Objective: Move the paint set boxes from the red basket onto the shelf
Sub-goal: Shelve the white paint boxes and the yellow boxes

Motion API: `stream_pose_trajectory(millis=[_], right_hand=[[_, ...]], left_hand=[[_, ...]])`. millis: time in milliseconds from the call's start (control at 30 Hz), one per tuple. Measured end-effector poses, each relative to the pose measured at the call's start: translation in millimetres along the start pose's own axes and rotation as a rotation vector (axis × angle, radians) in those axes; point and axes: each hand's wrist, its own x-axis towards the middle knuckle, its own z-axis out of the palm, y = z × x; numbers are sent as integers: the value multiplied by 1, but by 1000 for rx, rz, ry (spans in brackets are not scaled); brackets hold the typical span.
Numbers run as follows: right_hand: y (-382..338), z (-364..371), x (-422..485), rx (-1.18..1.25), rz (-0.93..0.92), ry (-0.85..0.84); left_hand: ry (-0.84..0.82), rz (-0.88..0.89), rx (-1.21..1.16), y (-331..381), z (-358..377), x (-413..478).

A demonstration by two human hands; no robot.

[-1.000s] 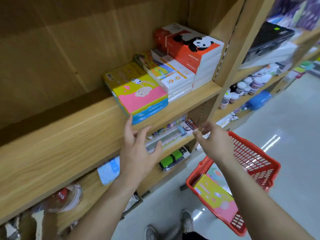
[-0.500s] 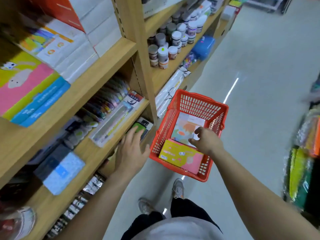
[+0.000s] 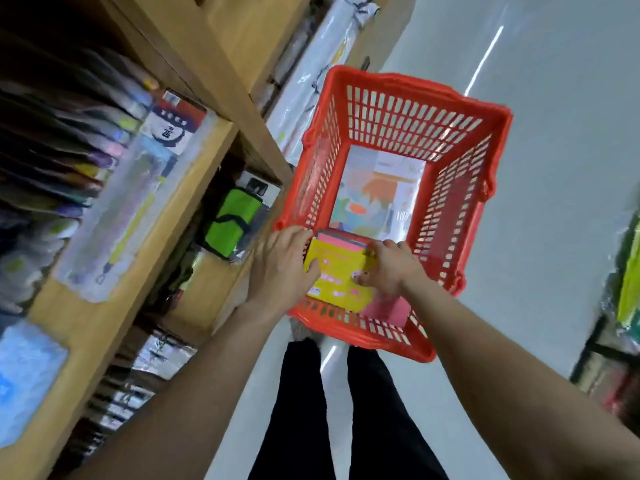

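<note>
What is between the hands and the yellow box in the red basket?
Nothing visible. The left hand grips the yellow box by its left edge and the right hand grips its right edge, inside the red basket. The other box lies flat farther along the basket floor, clear of both hands.

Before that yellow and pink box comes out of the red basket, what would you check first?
1. Left hand grip on the yellow and pink box: ok, fingers curl over its left edge, thumb on its face.
2. Right hand grip: ok, it holds the right edge.
3. Way up out of the red basket: ok, nothing lies over the box.
4. Second box: ok, it lies flat on the basket floor further in, and neither hand holds it.
5. Room on the paint set shelf: cannot tell, that shelf is out of view.
</note>
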Motion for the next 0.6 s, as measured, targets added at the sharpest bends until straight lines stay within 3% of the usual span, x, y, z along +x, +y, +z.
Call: stream_pose_trajectory(millis=[67,167,233,433,600], right_hand=[[2,8,19,-34,11,-13],[6,9,42,90,-36,-161],[8,8,50,142,-58,-211],[10,11,50,83,-105,-143],[13,17,49,74,-89,-80]], left_hand=[[94,63,43,-10,8,7],[240,172,-15,-28,19,7],[271,159,-54,-38,22,4],[97,97,-226,-43,31,-3],[93,82,-297,-45,32,1]])
